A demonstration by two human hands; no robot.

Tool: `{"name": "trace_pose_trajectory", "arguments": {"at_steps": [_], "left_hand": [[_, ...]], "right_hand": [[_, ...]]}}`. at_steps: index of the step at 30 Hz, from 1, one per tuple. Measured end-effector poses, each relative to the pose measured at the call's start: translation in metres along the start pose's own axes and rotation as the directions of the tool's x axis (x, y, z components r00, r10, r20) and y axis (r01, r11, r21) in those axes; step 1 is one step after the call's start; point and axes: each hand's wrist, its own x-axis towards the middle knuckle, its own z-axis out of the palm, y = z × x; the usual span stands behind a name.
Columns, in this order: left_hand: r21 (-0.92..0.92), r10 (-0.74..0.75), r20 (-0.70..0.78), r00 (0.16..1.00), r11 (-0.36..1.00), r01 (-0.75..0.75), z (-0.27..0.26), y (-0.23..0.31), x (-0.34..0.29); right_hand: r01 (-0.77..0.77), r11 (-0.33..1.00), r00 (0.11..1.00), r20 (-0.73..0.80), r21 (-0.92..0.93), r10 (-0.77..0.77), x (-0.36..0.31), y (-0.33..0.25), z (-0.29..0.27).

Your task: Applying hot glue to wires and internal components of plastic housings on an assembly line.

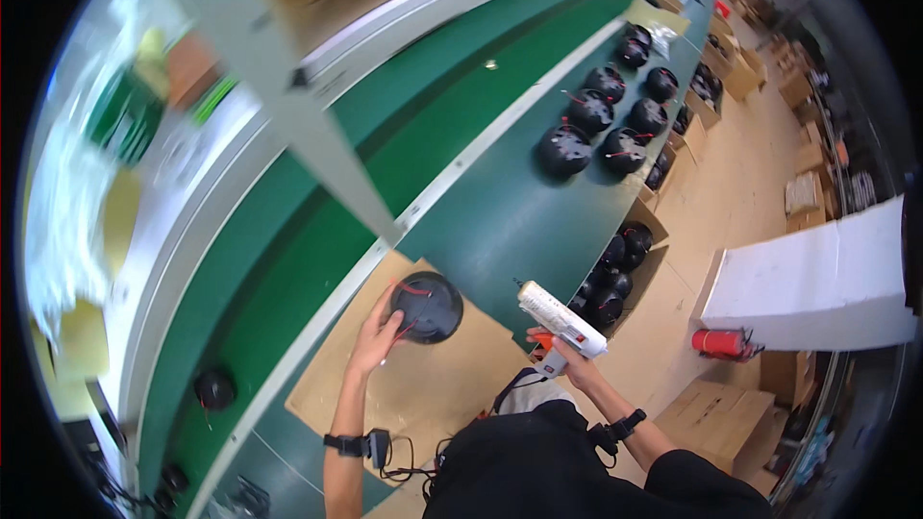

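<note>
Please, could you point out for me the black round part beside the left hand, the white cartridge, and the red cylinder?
Black round part [433,310]: head view, middle of its dark face.
White cartridge [562,318]: head view, middle of its side.
Red cylinder [718,342]: head view, on its body.

At centre, the round unit [435,315] is black with red wires [416,291], the cardboard sheet [423,384] around it tan. Right of centre, the cartridge [564,319] is white, the trigger [544,339] below it orange. Black spheres [589,113], upper right, bear grey patches.
</note>
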Motion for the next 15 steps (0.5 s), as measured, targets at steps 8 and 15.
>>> {"name": "trace_pose_trajectory", "arguments": {"at_steps": [8, 15], "left_hand": [[0.085, -0.029, -0.111, 0.993, 0.996, 0.039, 0.154, 0.018, 0.227], [0.453, 0.217, 0.181, 0.959, 0.848, -0.277, 0.124, -0.006, 0.196]], "right_hand": [[0.067, 0.994, 0.974, -0.222, 0.085, -0.047, -0.024, -0.015, -0.062], [0.041, 0.998, 0.977, -0.206, -0.057, -0.052, -0.019, -0.009, -0.071]]}}
